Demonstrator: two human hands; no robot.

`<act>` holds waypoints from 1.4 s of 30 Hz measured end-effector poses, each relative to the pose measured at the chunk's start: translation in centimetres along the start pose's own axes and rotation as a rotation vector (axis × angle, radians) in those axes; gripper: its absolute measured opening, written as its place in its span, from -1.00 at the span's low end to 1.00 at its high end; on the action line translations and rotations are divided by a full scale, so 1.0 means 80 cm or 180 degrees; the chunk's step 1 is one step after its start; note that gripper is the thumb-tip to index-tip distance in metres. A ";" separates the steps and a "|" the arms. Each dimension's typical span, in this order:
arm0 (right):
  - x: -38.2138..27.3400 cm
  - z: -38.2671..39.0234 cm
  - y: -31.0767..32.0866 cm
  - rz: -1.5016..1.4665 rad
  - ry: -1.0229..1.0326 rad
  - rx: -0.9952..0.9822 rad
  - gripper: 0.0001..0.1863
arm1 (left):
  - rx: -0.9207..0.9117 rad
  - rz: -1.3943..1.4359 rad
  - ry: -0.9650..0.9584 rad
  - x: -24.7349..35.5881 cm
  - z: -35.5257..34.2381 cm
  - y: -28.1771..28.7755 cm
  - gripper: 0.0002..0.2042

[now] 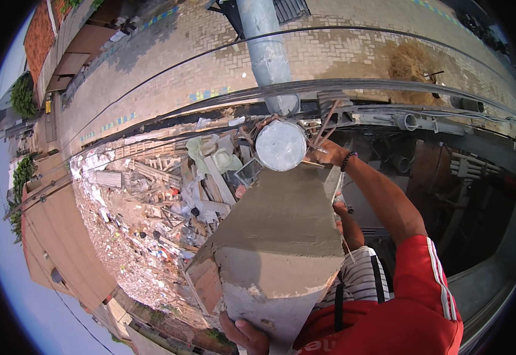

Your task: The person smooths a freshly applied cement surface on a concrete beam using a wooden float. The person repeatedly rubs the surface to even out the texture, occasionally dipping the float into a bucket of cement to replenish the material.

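My right hand, with a dark bead bracelet at its wrist, reaches out beside a round bucket-like container with a pale grey top. Its fingers are closed next to the rim; a thin pale piece shows there, too small to name. The container stands at the far end of a wall top. Smooth, dark, damp-looking mortar covers the far part of that top, and the near part is paler and rough. At the near end, my left hand rests against the wall's edge, fingers apart, partly cut off by the frame.
Thick cables cross just beyond the container, in front of a grey metal pole. Far below on the left lies rubble with planks. Thin sticks rise by my right hand. A dark drop with pipes lies right.
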State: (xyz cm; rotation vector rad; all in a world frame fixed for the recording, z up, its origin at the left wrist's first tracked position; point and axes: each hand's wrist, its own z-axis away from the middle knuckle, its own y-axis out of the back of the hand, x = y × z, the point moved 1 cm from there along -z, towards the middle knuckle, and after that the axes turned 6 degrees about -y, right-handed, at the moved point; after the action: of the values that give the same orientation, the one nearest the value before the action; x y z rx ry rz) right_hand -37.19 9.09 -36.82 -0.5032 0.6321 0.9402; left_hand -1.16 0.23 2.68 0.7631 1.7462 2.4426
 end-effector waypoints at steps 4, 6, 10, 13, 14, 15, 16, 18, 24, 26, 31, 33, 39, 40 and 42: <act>-0.001 0.000 -0.007 0.0061 -0.0096 -0.0076 -0.52 | 0.0077 -0.0283 -0.0112 -0.004 0.003 0.000 -0.32; 0.032 -0.019 -0.008 -0.0086 0.0138 -0.0198 -0.52 | 0.0108 0.0379 0.0083 -0.007 -0.003 -0.005 -0.20; 0.016 0.002 -0.004 -0.0390 0.0515 -0.0471 -0.53 | 0.0020 0.0550 0.0100 -0.003 -0.007 -0.004 -0.17; -0.059 0.054 -0.024 0.0066 0.0395 -0.0190 -0.54 | 0.0109 0.0095 0.0016 -0.010 0.000 -0.004 -0.19; -0.087 0.074 -0.025 0.0147 0.0212 -0.0199 -0.54 | 0.0130 0.0019 -0.0010 -0.012 0.002 -0.005 -0.20; -0.104 0.090 -0.022 0.0210 0.0025 -0.0181 -0.54 | 0.0118 0.0057 -0.0059 -0.014 -0.002 -0.006 -0.20; -0.109 0.098 -0.019 0.0214 -0.0027 -0.0205 -0.55 | 0.0109 0.0067 -0.0104 -0.015 -0.004 -0.006 -0.21; -0.117 0.106 -0.019 0.0245 -0.0124 -0.0294 -0.55 | 0.0121 0.0059 -0.0148 -0.016 -0.004 -0.006 -0.22; -0.126 0.128 -0.019 0.0084 0.0071 -0.0475 -0.59 | 0.0023 0.0015 -0.0411 -0.013 -0.005 -0.002 -0.48; -0.135 0.141 -0.024 -0.0103 0.0154 -0.0571 -0.60 | 0.0065 -0.0040 -0.0383 -0.013 -0.002 -0.002 -0.47; -0.173 0.185 -0.028 -0.0220 0.0292 -0.0630 -0.61 | 0.0260 -0.0142 -0.0254 -0.013 -0.003 -0.008 -0.30; -0.194 0.207 -0.027 -0.0078 0.0310 -0.0609 -0.61 | 0.0079 0.0064 -0.0239 -0.010 -0.005 -0.005 -0.41; -0.250 0.291 -0.029 0.0162 0.1050 -0.0578 -0.61 | 0.0101 0.0006 -0.0333 -0.010 -0.009 -0.007 -0.31; -0.271 0.310 -0.026 0.0523 0.1181 -0.0580 -0.61 | 0.0112 0.0022 -0.0328 -0.009 -0.009 -0.006 -0.31; -0.302 0.345 -0.017 0.0162 0.1437 -0.0851 -0.59 | 0.0168 0.0067 -0.0302 -0.010 -0.003 -0.007 -0.31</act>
State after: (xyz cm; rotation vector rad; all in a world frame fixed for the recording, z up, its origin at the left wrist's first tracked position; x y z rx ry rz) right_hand -39.01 12.24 -0.32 -0.9574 0.9333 0.9716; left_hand -0.74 -0.03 1.84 0.8912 1.7834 2.3399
